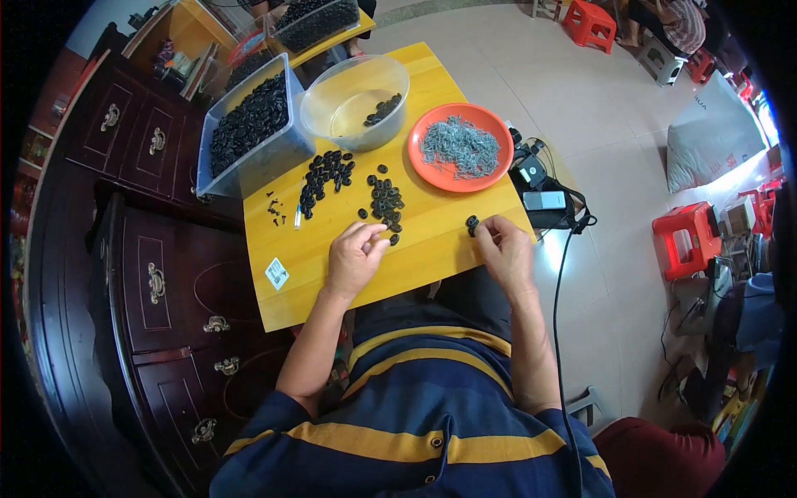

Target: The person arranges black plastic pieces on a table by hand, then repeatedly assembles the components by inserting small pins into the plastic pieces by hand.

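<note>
My left hand (355,256) has its fingers drawn together beside a loose group of black oval plastic pieces (385,197) with centre openings. One such piece lies at its fingertips; whether anything is between them I cannot tell. At the table's right, my right hand (506,251) pinches a small black oval piece (472,222) between thumb and fingers. Farther left is a second group of black pieces (325,174), next to a few small dark screw-like parts (276,209) and a slim blue-and-white tube (298,217). A red-orange plate (418,163) holds a heap of small silvery screws (461,147).
A clear rectangular bin (249,158) full of black pieces stands at the yellow table's (440,264) far left. Beside it is a round translucent tub (332,108). A black bag with devices (544,199) adjoins the right edge. Dark wooden drawers (158,241) flank the left side.
</note>
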### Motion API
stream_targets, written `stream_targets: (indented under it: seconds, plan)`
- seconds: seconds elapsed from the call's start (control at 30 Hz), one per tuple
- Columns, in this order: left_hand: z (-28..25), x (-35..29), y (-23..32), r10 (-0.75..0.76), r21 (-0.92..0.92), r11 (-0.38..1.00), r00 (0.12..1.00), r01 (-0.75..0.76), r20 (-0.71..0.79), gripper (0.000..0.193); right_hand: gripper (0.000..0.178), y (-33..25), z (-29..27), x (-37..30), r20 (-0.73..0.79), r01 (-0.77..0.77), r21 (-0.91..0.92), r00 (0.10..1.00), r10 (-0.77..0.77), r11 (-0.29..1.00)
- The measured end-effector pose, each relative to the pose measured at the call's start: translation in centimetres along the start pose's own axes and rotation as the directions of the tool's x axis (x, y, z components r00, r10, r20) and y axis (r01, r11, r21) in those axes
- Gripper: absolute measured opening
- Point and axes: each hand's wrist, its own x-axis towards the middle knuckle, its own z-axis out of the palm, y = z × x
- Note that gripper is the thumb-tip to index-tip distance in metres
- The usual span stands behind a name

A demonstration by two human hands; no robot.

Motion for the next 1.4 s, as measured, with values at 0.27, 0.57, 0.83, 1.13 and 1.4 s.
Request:
stream_targets:
  seconds: [0.27, 0.57, 0.83, 1.13, 1.4]
  plan:
    - [0.7, 0.5, 0.1, 0.084, 0.092, 0.992, 0.996, -0.085, 0.006, 0.019, 0.019, 0.5, -0.8, 1.3, -0.051, 0.078, -0.397, 0.993, -0.107, 0.914]
    - [1.5, 2.8, -0.4, 0.064, 0.198, 0.978, 0.998, -0.068, 0.025, 0.021, 0.012, -0.8, 1.4, -0.1, -0.141, 0.189, -0.021, 0.972, -0.190, 0.982]
    - [1.8, 4.4, -0.6, 0.080, 0.227, 0.970, 0.997, -0.082, 0.021, 0.014, 0.011, -1.9, 5.6, -1.6, 0.084, 0.215, 0.124, 0.970, -0.226, 0.969]
    - [1.9, 6.2, -0.7, 0.085, 0.304, 0.945, 0.989, -0.119, 0.124, 0.012, 0.011, -0.9, 6.8, -1.3, 0.105, 0.187, 0.182, 0.972, -0.208, 0.965]
    - [1.4, 6.0, -0.2, 0.065, 0.291, 0.949, 0.978, -0.122, 0.198, 0.013, 0.014, -1.0, 6.7, -1.2, 0.134, 0.089, 0.223, 0.984, -0.121, 0.971]
